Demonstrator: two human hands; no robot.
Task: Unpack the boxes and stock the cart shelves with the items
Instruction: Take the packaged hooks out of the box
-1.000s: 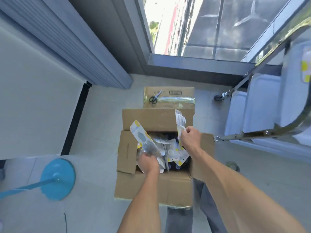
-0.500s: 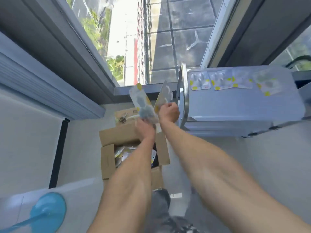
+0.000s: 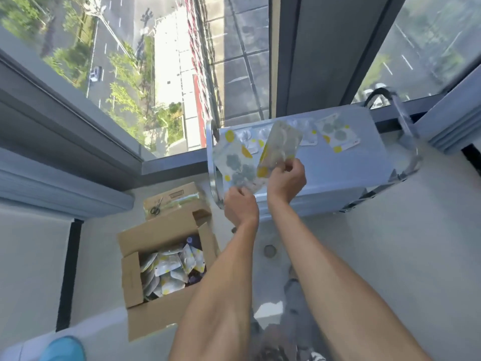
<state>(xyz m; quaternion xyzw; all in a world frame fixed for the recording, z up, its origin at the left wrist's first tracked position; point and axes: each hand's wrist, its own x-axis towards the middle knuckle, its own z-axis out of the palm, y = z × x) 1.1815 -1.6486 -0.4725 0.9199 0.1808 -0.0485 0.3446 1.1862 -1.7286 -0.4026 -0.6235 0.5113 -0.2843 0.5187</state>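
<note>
My left hand [image 3: 240, 205] grips a clear packet with grey shapes and yellow spots [image 3: 238, 165] by its lower edge. My right hand [image 3: 285, 181] pinches a second clear packet with a yellow strip [image 3: 279, 147]. Both packets hover over the left end of the pale blue cart's top shelf [image 3: 364, 157]. Several similar packets [image 3: 337, 134] lie flat along the far side of that shelf. An open cardboard box [image 3: 132, 277] sits on the floor at lower left, holding several more packets [image 3: 171, 272].
A flattened carton with scissors [image 3: 155, 208] on it lies beyond the box. The cart's metal handle [image 3: 398, 110] rises at its right end, and another rail [image 3: 211, 162] stands at its left. Floor-to-ceiling windows stand behind. A blue disc base [image 3: 63, 350] sits at the bottom left.
Both hands lifted a packet each out of the box and carried them up and right to over the cart's top shelf. My view swung from the box to the cart.
</note>
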